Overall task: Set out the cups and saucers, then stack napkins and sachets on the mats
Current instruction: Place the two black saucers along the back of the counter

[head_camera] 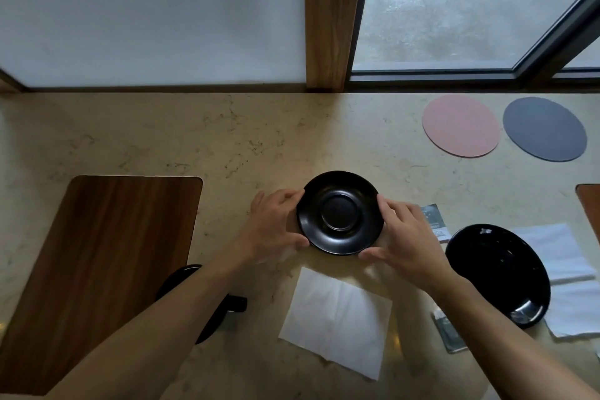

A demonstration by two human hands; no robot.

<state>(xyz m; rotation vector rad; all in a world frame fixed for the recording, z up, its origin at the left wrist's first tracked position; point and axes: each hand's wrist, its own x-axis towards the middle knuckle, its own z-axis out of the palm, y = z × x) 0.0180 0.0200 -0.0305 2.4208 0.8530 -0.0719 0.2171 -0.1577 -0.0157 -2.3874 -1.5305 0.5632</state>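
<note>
A black saucer point(340, 213) sits on the marble counter point(194, 140) in the middle. My left hand point(272, 227) grips its left rim and my right hand point(406, 237) grips its right rim. A second, glossier black saucer point(496, 269) lies to the right. A black cup point(207, 312) with its handle pointing right is mostly hidden under my left forearm. One white napkin point(337, 318) lies in front of the saucer, and more napkins point(565, 256) lie at the far right. A sachet point(435, 221) shows behind my right hand, another sachet point(449, 331) beside my right forearm. A pink mat point(461, 125) and a grey mat point(545, 128) lie far right.
A dark wooden board point(107, 269) lies on the counter at the left. Another wooden board's corner point(589, 204) shows at the right edge. A frosted panel, a wooden post point(331, 16) and a window bound the counter at the back.
</note>
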